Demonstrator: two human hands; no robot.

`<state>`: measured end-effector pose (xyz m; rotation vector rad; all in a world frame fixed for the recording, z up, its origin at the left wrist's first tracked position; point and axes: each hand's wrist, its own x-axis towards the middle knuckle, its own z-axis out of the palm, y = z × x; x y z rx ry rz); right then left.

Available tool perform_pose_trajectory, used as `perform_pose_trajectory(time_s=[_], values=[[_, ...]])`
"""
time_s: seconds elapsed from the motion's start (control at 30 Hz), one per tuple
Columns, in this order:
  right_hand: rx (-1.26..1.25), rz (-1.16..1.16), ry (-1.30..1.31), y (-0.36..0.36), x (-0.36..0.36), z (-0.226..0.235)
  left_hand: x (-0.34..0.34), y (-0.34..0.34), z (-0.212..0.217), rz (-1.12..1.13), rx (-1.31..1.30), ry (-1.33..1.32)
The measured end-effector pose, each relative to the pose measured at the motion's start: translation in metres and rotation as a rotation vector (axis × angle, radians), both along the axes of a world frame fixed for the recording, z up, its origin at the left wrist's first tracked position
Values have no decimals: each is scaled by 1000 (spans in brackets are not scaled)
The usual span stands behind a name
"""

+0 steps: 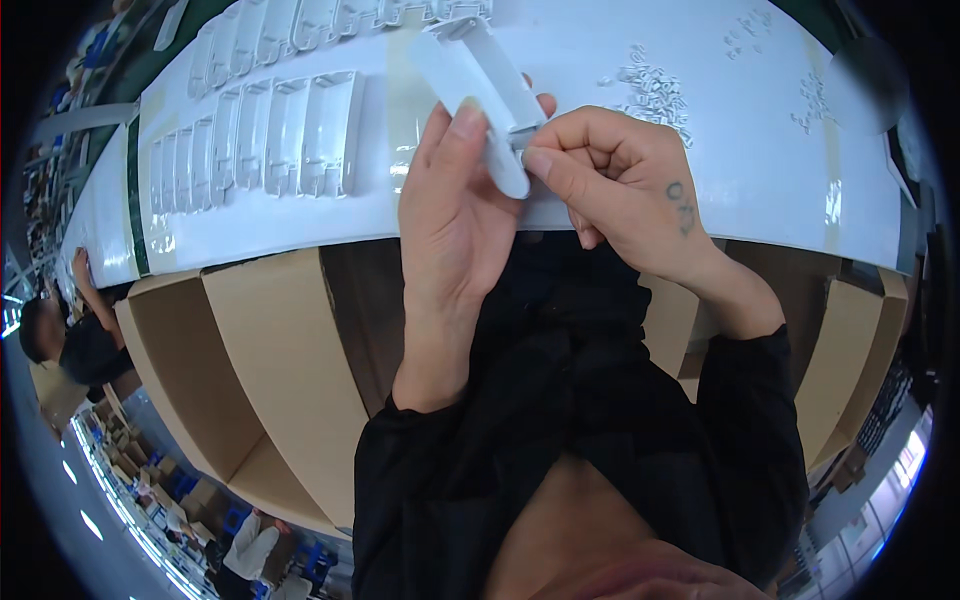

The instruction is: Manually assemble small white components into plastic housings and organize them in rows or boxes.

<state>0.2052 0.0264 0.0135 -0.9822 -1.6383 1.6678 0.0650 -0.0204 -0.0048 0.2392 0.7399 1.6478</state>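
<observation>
A white plastic housing, long and hollow like a shallow trough (495,85), is tilted above the table's near edge. My left hand (460,190) cradles it from below, thumb pressed on its outer side and fingertips showing past the far edge. My right hand (625,175) pinches at the housing's near end with thumb and forefinger. Whatever sits between those fingertips is too small or hidden to name. Beyond my right hand lies a loose pile of small clear or whitish pieces (655,95).
Two rows of similar white housings (325,130) stand on the white table (740,190) at the left. Smaller scatters of tiny pieces (812,100) lie far right. Open cardboard boxes (280,370) flank me below the table edge. Another person (85,340) is at the far left.
</observation>
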Motion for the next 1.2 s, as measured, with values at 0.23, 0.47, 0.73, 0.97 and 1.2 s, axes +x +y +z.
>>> perform_pose_trajectory(time_s=[0.23, 0.47, 0.73, 0.97, 1.2], values=[[-27, 18, 48, -3, -3, -9, -10, -2, -5, -117, 53, -12], [33, 65, 76, -3, 0, -10, -16, -3, -17, -179, 88, -22], [3, -19, 123, -8, -3, -19, -20, 3, -18, -247, 88, 4], [-108, -67, 228, -15, -10, -24, -12, 1, -19, -141, 60, 95], [69, 18, -88, -5, 4, -16, -25, -6, -25, 116, 124, 960]])
